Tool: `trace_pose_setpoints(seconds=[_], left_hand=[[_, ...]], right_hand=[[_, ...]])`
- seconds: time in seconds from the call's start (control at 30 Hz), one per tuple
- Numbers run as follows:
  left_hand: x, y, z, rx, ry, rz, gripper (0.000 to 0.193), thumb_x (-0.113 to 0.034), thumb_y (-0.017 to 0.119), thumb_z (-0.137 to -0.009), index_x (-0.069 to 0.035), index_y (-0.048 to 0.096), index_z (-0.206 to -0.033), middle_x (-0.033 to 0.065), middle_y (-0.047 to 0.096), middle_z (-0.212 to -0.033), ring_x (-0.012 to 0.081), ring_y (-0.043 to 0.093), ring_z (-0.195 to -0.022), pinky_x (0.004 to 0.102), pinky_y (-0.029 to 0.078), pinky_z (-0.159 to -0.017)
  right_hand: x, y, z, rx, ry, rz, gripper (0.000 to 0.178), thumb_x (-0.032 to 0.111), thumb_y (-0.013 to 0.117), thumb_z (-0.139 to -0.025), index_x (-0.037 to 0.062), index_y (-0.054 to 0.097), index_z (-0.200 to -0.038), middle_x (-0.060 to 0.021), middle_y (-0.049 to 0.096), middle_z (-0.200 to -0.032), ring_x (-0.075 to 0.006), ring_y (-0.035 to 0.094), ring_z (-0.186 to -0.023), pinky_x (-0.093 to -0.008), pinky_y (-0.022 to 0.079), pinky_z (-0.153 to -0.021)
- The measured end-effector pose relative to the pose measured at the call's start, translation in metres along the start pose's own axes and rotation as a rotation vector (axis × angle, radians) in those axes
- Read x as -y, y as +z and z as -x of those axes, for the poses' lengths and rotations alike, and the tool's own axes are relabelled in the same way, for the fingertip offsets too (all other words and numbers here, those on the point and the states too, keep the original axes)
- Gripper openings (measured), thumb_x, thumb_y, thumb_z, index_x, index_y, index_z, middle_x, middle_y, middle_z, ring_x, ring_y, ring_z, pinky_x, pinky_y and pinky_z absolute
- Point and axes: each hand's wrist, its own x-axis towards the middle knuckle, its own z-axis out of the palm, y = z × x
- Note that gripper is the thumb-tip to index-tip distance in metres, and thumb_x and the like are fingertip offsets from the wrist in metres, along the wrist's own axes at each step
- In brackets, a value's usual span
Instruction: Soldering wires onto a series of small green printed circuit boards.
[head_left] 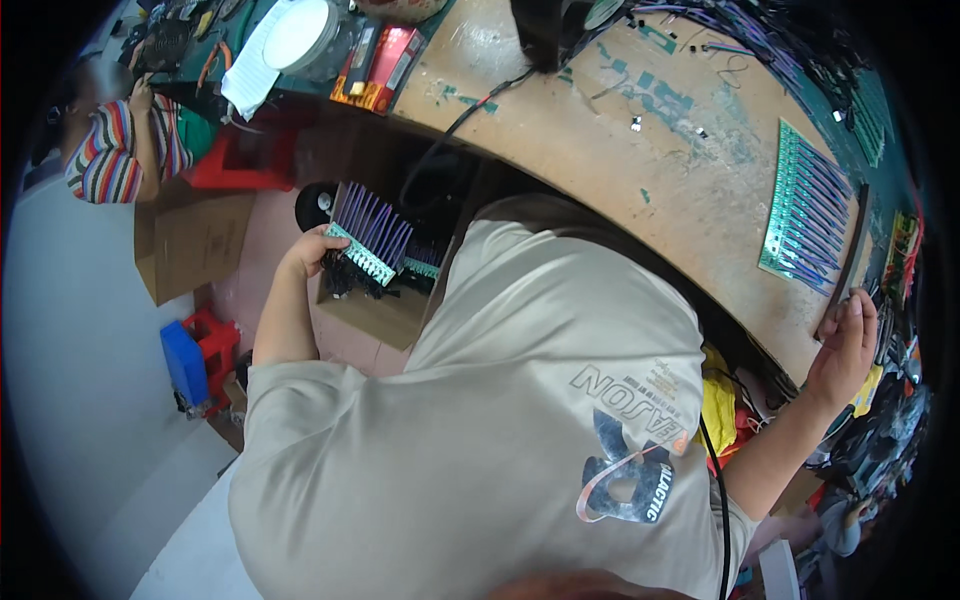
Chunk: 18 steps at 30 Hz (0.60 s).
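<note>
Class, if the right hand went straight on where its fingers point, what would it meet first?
The right hand would probably meet the dark bar beside the green wired panel, though depth there is unclear.

On the far left of the tabletop (540, 120), a clear tub with a white lid (300, 35) sits next to a red box (395, 65). A white cloth (250, 85) hangs over the edge there. A black stand (545, 30) is at the far side, and a black cord (445, 140) droops down over the edge. To the left, a person in a stripy shirt (115, 155) is near a big brown cardboard box (195, 240). Nearer, a blue plastic thing (183, 362) is beside a red stool (214, 345). On the right, something yellow (718, 400) is under the tabletop.
</note>
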Motion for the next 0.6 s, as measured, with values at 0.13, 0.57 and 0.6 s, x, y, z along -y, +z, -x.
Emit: trace_pose_setpoints(seconds=[0.13, 0.57, 0.6], left_hand=[[0.024, 0.003, -0.002, -0.155, -0.018, -0.286, 0.043, 0.000, 0.074, -0.075, 0.001, 0.058, -0.115, 0.0096, 0.068, -0.101, 0.0213, 0.065, -0.092, 0.0361, 0.051, -0.086], [-0.089, 0.171, 0.062, 0.280, 0.533, -1.504, 0.023, -0.022, 0.065, -0.080, -0.008, 0.065, -0.099, 0.0161, 0.067, -0.099, 0.0349, 0.061, -0.099, 0.0425, 0.048, -0.088], [-0.110, 0.206, 0.100, 0.275, 0.483, -1.494, 0.021, -0.020, 0.062, -0.080, -0.010, 0.065, -0.098, 0.0129, 0.068, -0.093, 0.0352, 0.061, -0.097, 0.0424, 0.048, -0.087]], right_hand=[[-0.009, -0.018, 0.005, 0.017, 0.002, 0.013, 0.024, 0.015, 0.057, -0.097, -0.0024, 0.057, -0.114, -0.0005, 0.053, -0.080, -0.0080, 0.047, -0.069, -0.0214, 0.037, -0.060], [0.004, -0.025, 0.015, -0.191, 0.007, 0.230, 0.021, 0.012, 0.060, -0.093, -0.0007, 0.062, -0.109, 0.0000, 0.058, -0.081, -0.0065, 0.052, -0.067, -0.0204, 0.041, -0.059], [0.009, -0.016, 0.019, -0.200, 0.010, 0.259, 0.019, 0.011, 0.060, -0.092, -0.0007, 0.062, -0.107, -0.0001, 0.058, -0.081, -0.0066, 0.052, -0.066, -0.0206, 0.041, -0.060]])
